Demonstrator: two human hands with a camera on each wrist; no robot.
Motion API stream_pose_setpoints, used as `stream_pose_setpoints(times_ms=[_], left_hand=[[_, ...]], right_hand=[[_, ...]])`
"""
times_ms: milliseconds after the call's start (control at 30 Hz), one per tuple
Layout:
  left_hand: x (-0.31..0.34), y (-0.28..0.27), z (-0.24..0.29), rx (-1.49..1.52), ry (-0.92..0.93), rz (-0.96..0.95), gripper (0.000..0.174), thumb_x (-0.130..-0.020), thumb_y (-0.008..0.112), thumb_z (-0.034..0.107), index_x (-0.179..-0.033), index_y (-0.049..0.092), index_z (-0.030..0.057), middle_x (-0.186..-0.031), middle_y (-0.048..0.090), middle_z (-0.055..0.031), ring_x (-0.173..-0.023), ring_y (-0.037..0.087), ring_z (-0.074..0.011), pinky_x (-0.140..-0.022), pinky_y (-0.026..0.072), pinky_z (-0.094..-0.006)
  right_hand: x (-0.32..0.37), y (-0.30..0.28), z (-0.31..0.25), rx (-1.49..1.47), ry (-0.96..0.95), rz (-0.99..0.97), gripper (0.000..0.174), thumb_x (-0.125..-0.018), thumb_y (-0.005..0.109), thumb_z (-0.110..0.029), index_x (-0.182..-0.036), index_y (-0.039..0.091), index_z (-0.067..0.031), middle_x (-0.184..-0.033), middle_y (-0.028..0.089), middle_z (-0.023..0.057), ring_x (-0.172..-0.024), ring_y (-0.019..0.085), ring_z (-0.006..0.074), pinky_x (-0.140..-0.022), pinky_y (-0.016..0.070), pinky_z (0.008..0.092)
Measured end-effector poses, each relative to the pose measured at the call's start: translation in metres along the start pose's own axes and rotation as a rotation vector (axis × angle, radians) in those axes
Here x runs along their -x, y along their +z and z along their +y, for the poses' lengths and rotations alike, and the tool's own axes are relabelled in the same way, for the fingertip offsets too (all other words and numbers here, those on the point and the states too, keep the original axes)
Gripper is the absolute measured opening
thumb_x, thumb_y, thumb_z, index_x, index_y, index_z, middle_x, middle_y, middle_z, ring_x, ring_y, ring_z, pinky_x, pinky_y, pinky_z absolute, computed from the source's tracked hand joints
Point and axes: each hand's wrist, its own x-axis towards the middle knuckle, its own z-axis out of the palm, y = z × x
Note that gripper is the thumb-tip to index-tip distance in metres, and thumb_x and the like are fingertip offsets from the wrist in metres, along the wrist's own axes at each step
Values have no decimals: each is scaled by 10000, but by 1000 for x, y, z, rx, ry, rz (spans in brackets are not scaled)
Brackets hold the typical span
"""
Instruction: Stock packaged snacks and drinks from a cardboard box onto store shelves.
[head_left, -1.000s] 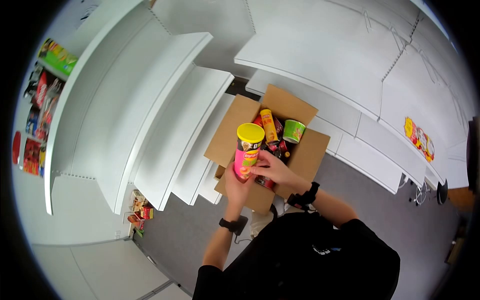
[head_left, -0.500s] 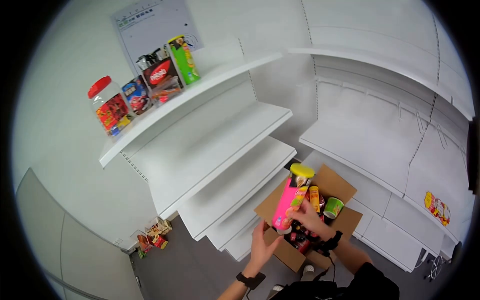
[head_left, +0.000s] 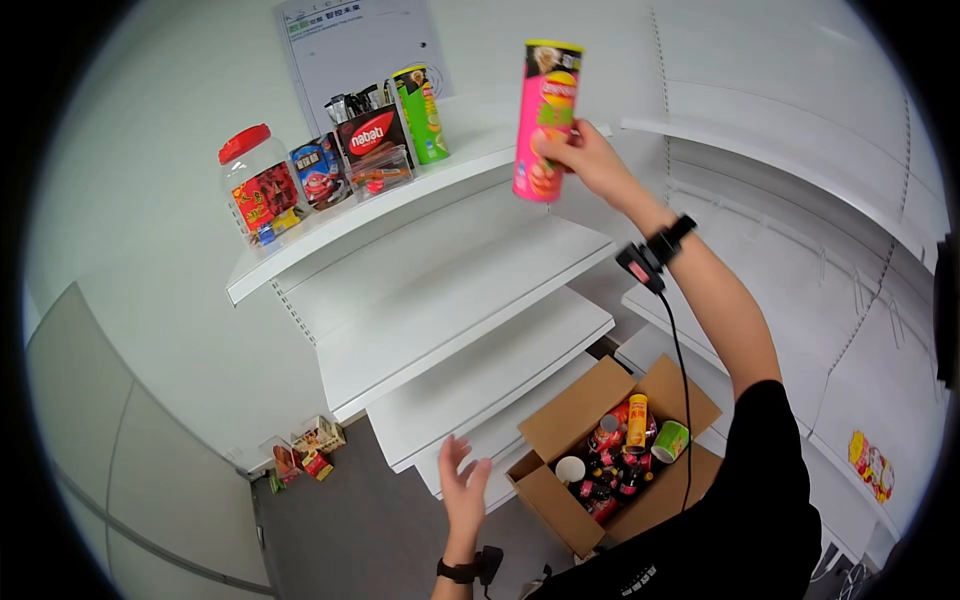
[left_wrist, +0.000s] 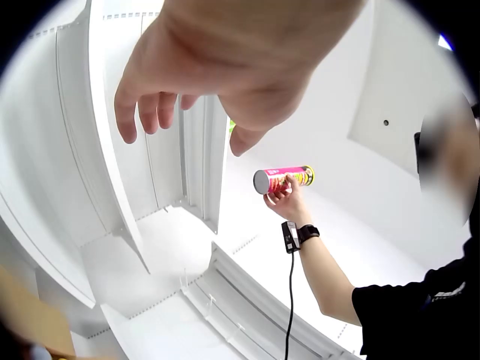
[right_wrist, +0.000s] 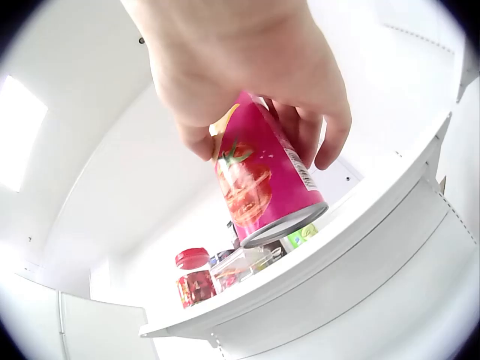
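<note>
My right hand (head_left: 590, 165) grips a pink chip canister (head_left: 545, 120) with a yellow lid, held up near the right end of the top shelf (head_left: 470, 155). In the right wrist view the thumb and fingers wrap round the canister (right_wrist: 262, 180), its metal bottom tilted toward the camera. Lower down, my left hand (head_left: 465, 490) hangs in the air with loose fingers and nothing in it; the left wrist view shows that hand (left_wrist: 225, 75) too. On the top shelf stand a green chip canister (head_left: 422, 115), a Nabati box (head_left: 372, 132), a blue pack (head_left: 320, 172) and a red-lidded jar (head_left: 262, 190).
Below, a cardboard box (head_left: 565, 440) with open flaps holds bottles, a yellow canister (head_left: 637, 420), a green tub (head_left: 670, 441) and a white cup (head_left: 570, 469). Lower shelves (head_left: 450, 290) jut out under the top one. Several packages (head_left: 310, 455) lie by the wall. A cable (head_left: 685, 400) trails from the right wrist.
The pink canister has risen from over the cardboard box to top-shelf height in my right hand. My left hand has let go of it and stays low. The head view has tilted up.
</note>
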Motion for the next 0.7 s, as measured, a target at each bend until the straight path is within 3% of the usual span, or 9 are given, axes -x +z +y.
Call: stream_pose_setpoints(times_ms=[267,367,467,567,700], left_hand=[[23,-17,-2,129,-34,297,676,-811,628,-3,-1393,287,41,-1286,422,-116,-1018,526,-201,-862,451,-317],[42,-26,-12,33,-29,495,499,-854,617,80,-1302,416,-8,-1171,530,-120,-951,556,-166,-788,473,-278],[65,-38,-7,-124,-65,539,533,-887,610,142,-1352,378,21,-1224,516,-139,-1050,523,-210,-893,440,-333],[80,-49,-22,-141,-107,559,620,-881,614,116,-1403,286,49,-1317,428,-157,-1126,470,-240,-937,414,-356],[90,-43,-23,-122,-142,625,619,-887,612,138,-1406,288,48,-1346,414,-178,-1150,469,-259,-920,433,-375]], right_hand=[[-123,41,36,158,-68,19,751,-708,744,-450,-1175,474,73,-1072,620,177,-958,627,231,-839,488,321],[-146,56,59,222,-59,42,712,-696,736,-437,-1137,505,73,-1064,628,196,-966,629,266,-846,484,341],[-165,63,77,330,-44,60,708,-679,723,-460,-1113,524,63,-1062,632,218,-969,631,308,-848,487,360],[-186,66,90,352,-8,22,689,-672,719,-470,-1078,554,62,-1057,635,217,-962,634,308,-845,489,363],[-213,70,108,533,43,85,655,-655,730,-491,-1022,614,40,-977,655,232,-903,651,326,-792,509,385]])
